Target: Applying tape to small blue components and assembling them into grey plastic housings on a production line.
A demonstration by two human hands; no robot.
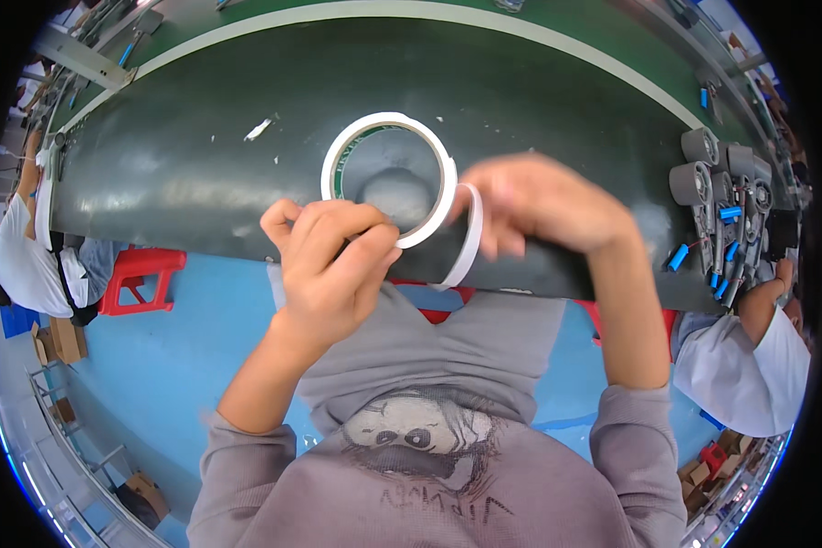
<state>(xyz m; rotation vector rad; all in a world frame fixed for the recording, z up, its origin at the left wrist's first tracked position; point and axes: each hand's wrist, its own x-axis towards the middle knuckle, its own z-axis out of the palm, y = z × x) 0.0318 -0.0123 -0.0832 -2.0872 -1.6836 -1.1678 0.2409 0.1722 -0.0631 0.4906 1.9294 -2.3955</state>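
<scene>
hands (429,237) hold white tape roll (390,179), strip (468,239).

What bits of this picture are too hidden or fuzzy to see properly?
- Head view: the right hand is blurred, so its fingertips' grip on the tape strip is unclear.
- The near edge of the tape roll is covered by the left hand.
- The grey parts at the right are too small to identify.
- The white scrap on the belt is too small to identify.
</scene>
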